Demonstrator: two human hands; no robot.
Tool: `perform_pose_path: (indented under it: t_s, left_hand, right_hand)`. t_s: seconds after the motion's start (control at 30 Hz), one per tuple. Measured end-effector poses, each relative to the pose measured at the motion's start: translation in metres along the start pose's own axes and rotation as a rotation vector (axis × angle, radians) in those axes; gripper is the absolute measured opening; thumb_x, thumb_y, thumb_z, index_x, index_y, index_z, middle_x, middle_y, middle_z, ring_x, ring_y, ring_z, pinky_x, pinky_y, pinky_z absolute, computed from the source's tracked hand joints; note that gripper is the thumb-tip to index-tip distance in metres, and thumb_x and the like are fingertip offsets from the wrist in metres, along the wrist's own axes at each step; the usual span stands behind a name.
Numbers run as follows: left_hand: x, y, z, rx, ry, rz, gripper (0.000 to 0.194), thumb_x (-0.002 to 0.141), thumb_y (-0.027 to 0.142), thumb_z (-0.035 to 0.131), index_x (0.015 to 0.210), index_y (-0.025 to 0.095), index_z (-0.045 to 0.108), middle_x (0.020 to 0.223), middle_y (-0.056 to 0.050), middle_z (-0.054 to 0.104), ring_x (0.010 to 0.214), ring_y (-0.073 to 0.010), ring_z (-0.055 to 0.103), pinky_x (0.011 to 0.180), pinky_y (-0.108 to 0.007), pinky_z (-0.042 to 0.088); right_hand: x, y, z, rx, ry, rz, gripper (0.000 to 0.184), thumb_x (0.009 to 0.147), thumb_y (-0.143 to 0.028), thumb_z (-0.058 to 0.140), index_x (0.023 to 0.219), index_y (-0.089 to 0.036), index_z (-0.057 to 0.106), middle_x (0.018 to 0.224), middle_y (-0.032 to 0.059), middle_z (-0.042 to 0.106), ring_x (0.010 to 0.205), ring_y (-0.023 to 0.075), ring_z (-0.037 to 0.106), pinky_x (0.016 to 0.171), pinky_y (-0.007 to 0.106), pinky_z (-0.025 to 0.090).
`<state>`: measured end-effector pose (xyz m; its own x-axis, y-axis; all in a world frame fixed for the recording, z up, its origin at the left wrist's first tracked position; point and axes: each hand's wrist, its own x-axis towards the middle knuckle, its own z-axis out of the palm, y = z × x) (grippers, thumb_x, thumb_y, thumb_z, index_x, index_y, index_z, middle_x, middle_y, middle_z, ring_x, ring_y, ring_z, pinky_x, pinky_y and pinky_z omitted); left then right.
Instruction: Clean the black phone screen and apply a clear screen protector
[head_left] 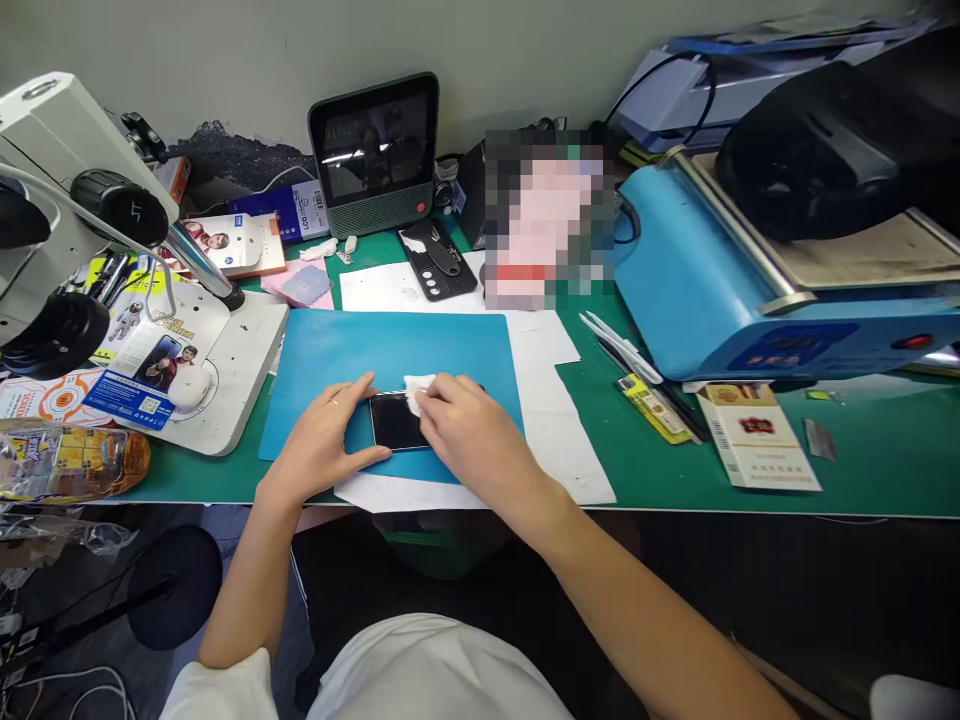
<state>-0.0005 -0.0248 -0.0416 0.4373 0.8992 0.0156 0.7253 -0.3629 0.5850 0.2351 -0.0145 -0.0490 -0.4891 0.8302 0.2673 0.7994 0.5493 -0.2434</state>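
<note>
A smartphone (394, 424) with a dark screen lies face up on a blue mat (322, 345). My left hand (319, 440) steadies its left end, with the thumb at the near edge and a finger at the far edge. A crumpled white tissue (414, 389) is pinched in my right hand (476, 430) and pressed against the screen. That hand covers the right part of the phone. White paper (559, 430) sticks out from under the mat.
A microscope base (251, 385) and a drink bottle (75, 462) stand left. Behind the mat are a smart display (375, 150) and a black phone back cover (437, 262). Right are tweezers (622, 345), a cigarette pack (757, 440) and a blue machine (690, 290).
</note>
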Motion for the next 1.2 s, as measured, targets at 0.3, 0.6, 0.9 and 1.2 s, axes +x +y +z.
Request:
perform_pose_path:
  t_s: [0.3,0.6,0.9,1.2]
  left_hand:
    - [0.001,0.002,-0.001,-0.003,-0.009,-0.002,0.092,0.093,0.041,0.080,0.167,0.032,0.028,0.152,-0.009,0.062,0.143,-0.0335,0.053,0.116,-0.052,0.048]
    - [0.000,0.002,-0.001,-0.021,-0.005,-0.010,0.091,0.092,0.041,0.080,0.167,0.032,0.029,0.150,-0.010,0.063,0.143,-0.0331,0.053,0.115,-0.052,0.049]
    - [0.001,0.003,-0.001,-0.008,-0.009,0.002,0.090,0.092,0.040,0.080,0.166,0.031,0.031,0.151,-0.008,0.063,0.142,-0.0327,0.052,0.116,-0.050,0.048]
    - [0.000,0.007,-0.002,-0.028,-0.008,-0.018,0.089,0.091,0.039,0.080,0.166,0.030,0.033,0.148,-0.009,0.064,0.142,-0.0337,0.053,0.116,-0.050,0.048]
  right_hand:
    - [-0.019,0.016,-0.012,-0.013,-0.047,-0.080,0.027,0.103,-0.007,0.048,0.103,-0.014,0.074,0.095,0.0106,0.068,0.085,0.0237,0.059,0.079,0.036,0.055]
    - [0.008,0.009,-0.005,0.008,-0.107,-0.058,0.024,0.102,-0.008,0.051,0.094,-0.018,0.071,0.093,0.0089,0.065,0.085,0.0230,0.057,0.069,0.034,0.050]
    - [-0.019,0.021,-0.011,0.010,-0.068,-0.172,0.027,0.103,-0.007,0.047,0.106,-0.015,0.072,0.098,0.0104,0.068,0.090,0.0234,0.060,0.082,0.035,0.055]
    - [0.000,0.010,-0.008,0.015,-0.137,-0.155,0.025,0.102,-0.008,0.050,0.095,-0.017,0.072,0.094,0.0088,0.066,0.084,0.0222,0.058,0.070,0.035,0.051]
